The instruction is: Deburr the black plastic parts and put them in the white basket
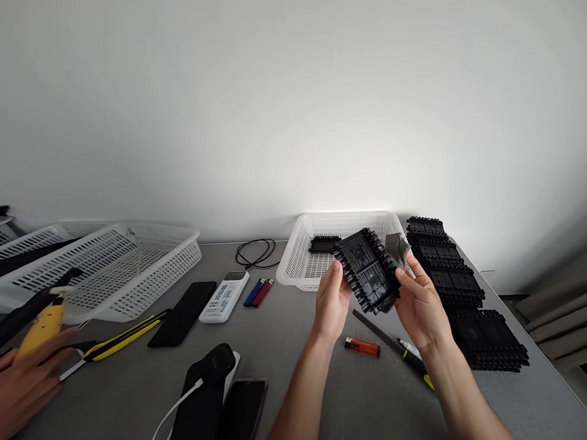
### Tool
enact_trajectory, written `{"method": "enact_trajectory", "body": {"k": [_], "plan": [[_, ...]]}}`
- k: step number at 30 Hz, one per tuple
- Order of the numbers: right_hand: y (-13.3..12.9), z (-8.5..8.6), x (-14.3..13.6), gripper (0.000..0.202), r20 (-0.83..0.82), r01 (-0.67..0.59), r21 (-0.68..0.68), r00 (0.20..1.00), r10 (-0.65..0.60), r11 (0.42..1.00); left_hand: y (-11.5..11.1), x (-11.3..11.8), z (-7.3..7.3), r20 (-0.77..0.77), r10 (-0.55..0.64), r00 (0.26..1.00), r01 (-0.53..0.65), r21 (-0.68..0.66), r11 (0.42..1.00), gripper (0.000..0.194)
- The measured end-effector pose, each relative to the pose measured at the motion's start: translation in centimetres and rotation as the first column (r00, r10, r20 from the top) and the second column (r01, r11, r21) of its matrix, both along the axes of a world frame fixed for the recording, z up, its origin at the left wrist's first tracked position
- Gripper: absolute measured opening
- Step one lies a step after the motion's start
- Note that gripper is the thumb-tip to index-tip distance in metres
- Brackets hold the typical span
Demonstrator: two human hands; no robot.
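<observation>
A black ribbed plastic panel (366, 269) is held up and tilted in front of a white basket (295, 262). My left hand (332, 301) grips its left edge, fingers closed behind it. At the panel's right edge, my right hand (421, 299) is closed on a grey cloth (398, 249) and touches the panel too. Inside the basket lies another black panel (322, 244). Stacks of similar black panels (454, 286) stand to the right of my right hand. Below the held panel lie an orange lighter (363, 346) and a dark tool (389, 339) with yellow parts.
Another person's hand (26, 394) is at the far left by a yellow tool (43, 328). White baskets (130, 272), a yellow cutter (123, 336), a black phone (183, 313), a white power bank (225, 297), two lighters (258, 292) and a cable (255, 253) lie leftward.
</observation>
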State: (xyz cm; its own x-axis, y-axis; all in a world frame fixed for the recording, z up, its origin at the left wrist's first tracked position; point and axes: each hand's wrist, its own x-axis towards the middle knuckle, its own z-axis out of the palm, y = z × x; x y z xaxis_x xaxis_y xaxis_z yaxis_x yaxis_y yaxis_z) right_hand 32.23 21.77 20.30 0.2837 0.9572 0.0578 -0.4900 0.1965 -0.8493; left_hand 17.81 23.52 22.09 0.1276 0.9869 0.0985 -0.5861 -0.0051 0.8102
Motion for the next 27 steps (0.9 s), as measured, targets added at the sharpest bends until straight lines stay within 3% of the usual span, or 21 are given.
{"method": "enact_trajectory", "body": {"k": [4,10,13,15,17,20,22,25,27], "plan": [[-0.2,0.3,-0.1,0.038,0.007,0.033,0.038,0.999,-0.033,0.999,-0.2,0.0,-0.4,0.021,-0.101,0.995,0.102,-0.12,0.988,0.061],[-1.0,1.0,0.1,0.028,0.353,0.059,0.101,0.931,-0.092,0.993,0.2,-0.4,-0.6,0.179,-0.244,0.953,0.276,-0.179,0.944,0.074],[-1.6,1.3,0.7,0.037,0.445,0.119,0.018,0.888,-0.115,0.993,0.3,-0.9,0.1,0.261,-0.208,0.943,0.273,-0.245,0.93,0.072],[-2.0,1.3,1.1,0.039,0.547,0.121,-0.035,0.833,-0.083,0.992,0.4,-1.5,0.6,0.274,-0.105,0.956,0.193,-0.318,0.928,0.065],[-2.5,0.8,1.0,0.029,0.721,0.028,-0.059,0.693,0.023,0.998,0.6,-2.2,0.9,0.241,0.018,0.97,0.076,-0.377,0.923,0.055],[-3.7,-1.3,-0.4,0.025,0.904,-0.178,-0.252,0.308,0.297,0.951,1.0,-3.2,1.1,0.199,0.121,0.973,-0.03,-0.409,0.912,0.049],[-4.9,-3.1,-1.8,0.032,0.902,-0.189,-0.395,0.104,0.419,0.899,1.1,-3.5,1.1,0.192,0.125,0.973,-0.033,-0.423,0.906,0.049],[-6.8,-5.4,-3.0,0.041,0.888,-0.194,-0.458,-0.05,0.458,0.868,1.1,-3.5,0.9,0.169,0.115,0.979,-0.026,-0.453,0.891,0.05],[-7.7,-6.3,-2.5,0.043,0.9,-0.187,-0.436,-0.096,0.425,0.88,1.2,-3.3,0.8,0.148,0.117,0.982,-0.034,-0.471,0.881,0.052]]}}
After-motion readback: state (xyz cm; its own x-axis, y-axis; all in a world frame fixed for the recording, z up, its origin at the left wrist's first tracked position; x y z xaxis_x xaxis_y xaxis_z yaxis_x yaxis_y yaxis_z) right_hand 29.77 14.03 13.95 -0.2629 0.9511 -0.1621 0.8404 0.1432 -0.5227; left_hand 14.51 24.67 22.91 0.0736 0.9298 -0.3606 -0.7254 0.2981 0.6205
